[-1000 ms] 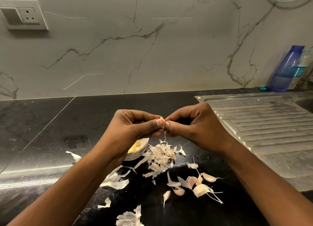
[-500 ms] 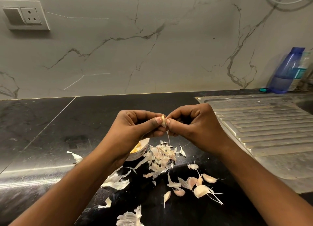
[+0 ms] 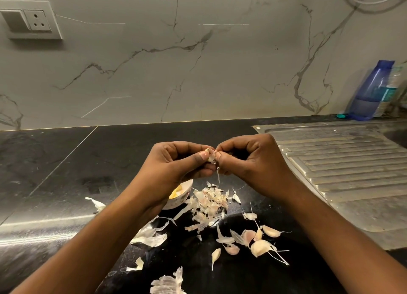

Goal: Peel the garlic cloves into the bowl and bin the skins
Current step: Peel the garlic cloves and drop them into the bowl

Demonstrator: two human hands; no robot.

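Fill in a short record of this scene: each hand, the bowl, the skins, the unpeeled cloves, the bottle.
left hand: pinches a garlic clove
right hand: pinches the same clove from the other side
bowl: white, on the counter, partly behind the left wrist
skins: loose pile right of the bowl
unpeeled cloves: several, near the right forearm
bottle: blue, by the wall

Dim, soft light with a pale glare streak on the black counter [image 3: 44,227] at eight o'clock, edges slightly bowed
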